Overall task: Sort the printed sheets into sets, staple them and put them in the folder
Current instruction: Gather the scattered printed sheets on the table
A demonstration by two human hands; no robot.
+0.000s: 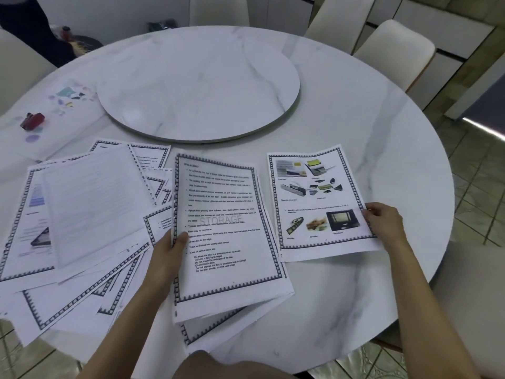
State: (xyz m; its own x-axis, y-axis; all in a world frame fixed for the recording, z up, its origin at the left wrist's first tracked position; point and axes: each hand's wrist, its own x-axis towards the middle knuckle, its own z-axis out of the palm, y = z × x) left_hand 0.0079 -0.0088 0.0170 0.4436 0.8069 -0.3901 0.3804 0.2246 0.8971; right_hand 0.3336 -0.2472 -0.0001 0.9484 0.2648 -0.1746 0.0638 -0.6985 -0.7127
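Observation:
My left hand (170,248) grips the left edge of a stack of bordered text sheets (226,236) watermarked "STORAGE", raised slightly over the table's near middle. My right hand (382,221) pinches the right edge of a picture sheet (319,201) that lies flat to the right of the stack. A loose spread of several printed sheets (82,214) covers the table's left front. A red stapler (32,121) rests on a clear patterned folder (54,110) at the far left.
The round marble table (369,283) carries a raised turntable (199,86) at its centre. White chairs (393,50) stand behind and to the right. Some sheets overhang the table's front-left edge.

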